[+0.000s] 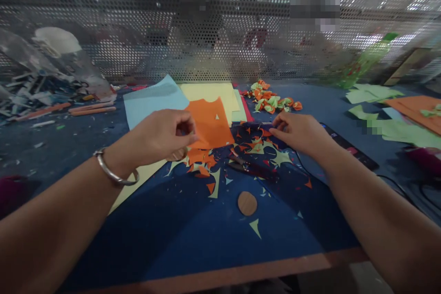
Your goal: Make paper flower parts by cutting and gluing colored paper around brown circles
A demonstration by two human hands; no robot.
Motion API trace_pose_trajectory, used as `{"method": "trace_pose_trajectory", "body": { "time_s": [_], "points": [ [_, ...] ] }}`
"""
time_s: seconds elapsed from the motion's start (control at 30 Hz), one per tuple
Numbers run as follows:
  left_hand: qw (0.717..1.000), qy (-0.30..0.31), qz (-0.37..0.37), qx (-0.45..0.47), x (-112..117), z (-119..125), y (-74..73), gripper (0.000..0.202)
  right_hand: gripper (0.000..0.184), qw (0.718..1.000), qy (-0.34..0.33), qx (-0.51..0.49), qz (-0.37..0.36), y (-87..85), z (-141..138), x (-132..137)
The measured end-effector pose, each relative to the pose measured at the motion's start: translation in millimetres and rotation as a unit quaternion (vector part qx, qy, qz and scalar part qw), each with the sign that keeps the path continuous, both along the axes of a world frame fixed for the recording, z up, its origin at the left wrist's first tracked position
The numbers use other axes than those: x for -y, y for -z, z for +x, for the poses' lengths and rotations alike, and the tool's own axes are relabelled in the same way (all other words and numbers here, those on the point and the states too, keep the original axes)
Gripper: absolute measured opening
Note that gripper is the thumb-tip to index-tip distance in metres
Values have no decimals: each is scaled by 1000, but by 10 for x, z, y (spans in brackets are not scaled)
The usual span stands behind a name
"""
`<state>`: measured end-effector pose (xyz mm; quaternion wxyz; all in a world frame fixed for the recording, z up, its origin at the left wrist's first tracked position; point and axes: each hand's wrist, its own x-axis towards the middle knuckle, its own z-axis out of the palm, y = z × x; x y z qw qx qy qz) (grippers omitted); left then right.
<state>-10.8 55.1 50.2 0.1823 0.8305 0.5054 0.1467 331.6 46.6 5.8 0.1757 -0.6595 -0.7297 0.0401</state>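
Note:
My left hand, a silver bangle on its wrist, pinches the left edge of an orange sheet of paper with a curved cut in its top. My right hand hovers over paper scraps, thumb and fingers bent and slightly apart, with nothing visible between them. Between the hands lie orange scraps and pale green scraps. Among them rests a pair of dark-handled scissors or snips, partly blurred. Closer to me is a round wooden disc; another round piece is partly hidden beneath my left hand.
Blue paper and pale yellow sheets lie behind. Folded orange and green pieces are heaped toward the perforated metal screen. A phone and cable are at right, with a green bottle beyond. Clutter and a clear bottle stand left.

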Motion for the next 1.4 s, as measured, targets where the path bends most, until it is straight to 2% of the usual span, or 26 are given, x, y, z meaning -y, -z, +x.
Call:
{"method": "trace_pose_trajectory", "body": {
  "time_s": [0.13, 0.2, 0.23, 0.33, 0.43, 0.5, 0.57, 0.67, 0.73, 0.83, 0.93, 0.97, 1.03, 1.1, 1.13, 1.2, 1.27, 1.33, 1.4],
  "points": [
    [994, -23, 23, 103, 18, -108, -36, 23, 13, 999, -10, 4, 33, -101, -121, 122],
    [985, -46, 17, 164, 81, -114, 3, 25, 19, 995, -51, -77, 36, -126, -223, 202],
    [982, -57, 10, 181, 130, -102, 33, 26, 24, 988, -85, -126, 14, -129, -282, 244],
    [985, -50, 0, 164, 315, -16, 137, 25, 34, 966, -153, -203, -38, -109, -458, 359],
    [990, -6, 9, 138, 449, 81, 231, 18, 32, 952, -188, -238, -45, -68, -591, 442],
    [992, 31, 19, 123, 461, 108, 276, 15, 28, 953, -184, -239, -26, -41, -638, 471],
    [994, 38, 18, 104, 417, 84, 299, 14, 25, 957, -158, -244, 6, -24, -653, 480],
    [999, -1, -3, 41, 307, -38, 296, 20, 16, 965, -92, -233, 80, -27, -638, 469],
    [998, -40, -13, 36, 237, -146, 287, 27, 16, 971, -59, -200, 120, -37, -618, 456],
    [987, -70, 23, 146, 161, -272, 294, 51, 21, 972, -57, -191, 121, -38, -601, 447],
    [968, -40, 28, 248, 117, -287, 338, 73, 22, 968, -94, -221, 67, -15, -622, 458],
    [965, -27, 20, 260, 109, -266, 359, 72, 21, 966, -106, -231, 49, -4, -636, 464],
    [960, -6, 2, 279, 95, -202, 402, 54, 21, 959, -124, -253, 25, 20, -667, 476],
    [954, -9, -10, 299, 81, -141, 433, 31, 21, 954, -130, -270, 18, 41, -691, 478],
    [953, -21, -1, 301, 72, -124, 439, 27, 22, 953, -129, -274, 18, 49, -697, 472],
    [966, -45, 32, 254, 54, -128, 430, 27, 23, 954, -121, -273, 21, 59, -697, 448],
    [989, -47, 22, 138, 46, -179, 395, 31, 22, 958, -105, -267, 24, 60, -686, 412],
    [999, -7, -34, 13, 55, -248, 351, 41, 20, 958, -91, -269, 25, 54, -672, 375],
    [995, 31, -55, -77, 75, -303, 313, 49, 20, 956, -87, -279, 21, 47, -665, 348]
  ]
}}
